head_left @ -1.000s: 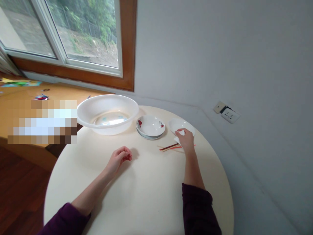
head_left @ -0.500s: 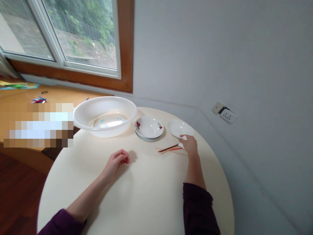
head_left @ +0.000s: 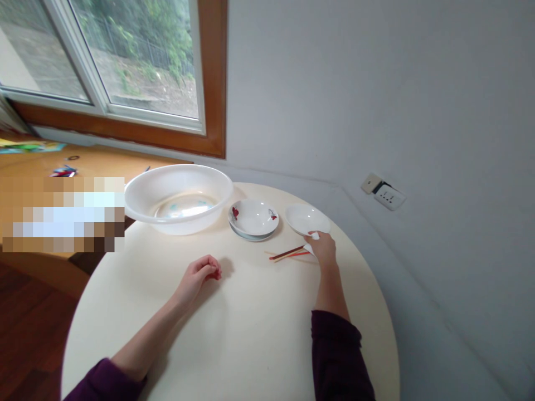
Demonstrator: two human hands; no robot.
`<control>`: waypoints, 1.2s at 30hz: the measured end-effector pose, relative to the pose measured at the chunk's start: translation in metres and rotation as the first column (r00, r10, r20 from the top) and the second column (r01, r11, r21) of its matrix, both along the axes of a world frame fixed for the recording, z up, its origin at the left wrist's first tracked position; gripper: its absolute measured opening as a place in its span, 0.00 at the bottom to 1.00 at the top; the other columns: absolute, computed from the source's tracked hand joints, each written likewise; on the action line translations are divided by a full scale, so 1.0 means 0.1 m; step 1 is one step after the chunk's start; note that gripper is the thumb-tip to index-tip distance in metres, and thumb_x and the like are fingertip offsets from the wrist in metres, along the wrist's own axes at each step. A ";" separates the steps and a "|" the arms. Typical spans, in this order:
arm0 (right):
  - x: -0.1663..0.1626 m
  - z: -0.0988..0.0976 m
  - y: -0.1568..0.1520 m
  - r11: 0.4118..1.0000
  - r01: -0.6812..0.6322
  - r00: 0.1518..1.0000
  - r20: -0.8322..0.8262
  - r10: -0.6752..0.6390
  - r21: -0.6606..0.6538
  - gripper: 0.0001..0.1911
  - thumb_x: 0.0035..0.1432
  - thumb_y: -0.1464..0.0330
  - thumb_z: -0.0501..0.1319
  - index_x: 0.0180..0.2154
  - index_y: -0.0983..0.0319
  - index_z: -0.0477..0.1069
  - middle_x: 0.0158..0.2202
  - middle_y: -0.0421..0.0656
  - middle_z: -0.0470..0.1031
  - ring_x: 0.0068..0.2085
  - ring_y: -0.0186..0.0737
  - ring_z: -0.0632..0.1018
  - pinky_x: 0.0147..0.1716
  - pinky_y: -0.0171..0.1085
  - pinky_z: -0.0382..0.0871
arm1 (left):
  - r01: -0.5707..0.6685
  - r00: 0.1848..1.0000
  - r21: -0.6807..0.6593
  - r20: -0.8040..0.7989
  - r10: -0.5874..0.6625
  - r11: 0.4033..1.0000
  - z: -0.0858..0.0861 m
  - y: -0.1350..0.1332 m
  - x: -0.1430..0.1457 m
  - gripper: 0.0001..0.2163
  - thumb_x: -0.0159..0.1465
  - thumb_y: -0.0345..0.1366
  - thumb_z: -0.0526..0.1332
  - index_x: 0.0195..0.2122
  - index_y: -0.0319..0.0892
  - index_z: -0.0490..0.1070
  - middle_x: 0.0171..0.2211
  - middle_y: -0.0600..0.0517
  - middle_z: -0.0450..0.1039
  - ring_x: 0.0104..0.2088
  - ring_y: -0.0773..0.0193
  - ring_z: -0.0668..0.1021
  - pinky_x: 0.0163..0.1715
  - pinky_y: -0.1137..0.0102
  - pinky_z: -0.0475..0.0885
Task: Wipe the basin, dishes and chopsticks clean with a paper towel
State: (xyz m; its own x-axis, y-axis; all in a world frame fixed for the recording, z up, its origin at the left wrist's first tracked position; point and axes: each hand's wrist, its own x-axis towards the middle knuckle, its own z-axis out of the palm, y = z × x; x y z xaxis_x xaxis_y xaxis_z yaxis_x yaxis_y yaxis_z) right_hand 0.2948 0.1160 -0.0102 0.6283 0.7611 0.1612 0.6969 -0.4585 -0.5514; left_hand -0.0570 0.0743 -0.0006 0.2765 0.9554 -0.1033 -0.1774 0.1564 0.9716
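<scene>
My left hand (head_left: 203, 271) rests on the pale round table, its fingers curled closed with nothing visible in them. At the far right of the table, my right hand (head_left: 325, 247) is closed on a crumpled white tissue (head_left: 308, 249), parts of which show beside the fingers. That hand is at the near rim of a white plate (head_left: 304, 218). Several chopsticks (head_left: 288, 253), dark brown, red and pale, lie crossed just left of it, their right ends partly hidden. Left of the plate, a white bowl with red flowers (head_left: 254, 216) sits stacked on another dish (head_left: 253, 238).
A large translucent white basin (head_left: 179, 223) stands at the back left of the round table (head_left: 246, 334). Beyond it is a wooden desk (head_left: 100, 159) under a window. A wall with a socket (head_left: 389, 196) borders the table on the right.
</scene>
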 end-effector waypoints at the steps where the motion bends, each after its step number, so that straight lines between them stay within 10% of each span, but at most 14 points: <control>1: 0.00 0.00 0.00 1.000 0.002 1.000 -0.002 -0.002 0.003 0.14 0.47 0.64 0.63 0.38 0.62 0.76 0.36 0.48 0.78 0.37 0.44 0.77 0.34 0.35 0.65 | 0.000 1.000 0.002 -0.001 0.000 1.000 -0.01 0.00 0.00 0.04 0.48 0.34 0.60 0.20 0.40 0.66 0.21 0.54 0.69 0.25 0.67 0.70 0.28 0.72 0.64; 36: -0.13 0.07 0.03 0.961 -0.026 0.997 -0.068 0.046 0.275 0.16 0.45 0.55 0.63 0.22 0.62 0.71 0.20 0.41 0.72 0.23 0.37 0.66 0.26 0.35 0.58 | -0.001 0.999 0.041 -0.052 0.003 0.999 -0.01 -0.01 0.01 0.06 0.49 0.36 0.61 0.20 0.40 0.67 0.21 0.53 0.69 0.24 0.66 0.70 0.28 0.72 0.64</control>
State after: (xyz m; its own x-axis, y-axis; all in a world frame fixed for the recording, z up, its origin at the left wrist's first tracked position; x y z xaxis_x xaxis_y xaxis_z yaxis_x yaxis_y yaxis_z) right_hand 0.2821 0.1193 -0.0027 0.6188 0.7169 0.3210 0.6637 -0.2585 -0.7019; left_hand -0.0556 0.0737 -0.0011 0.2699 0.9597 -0.0783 -0.1263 0.1159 0.9852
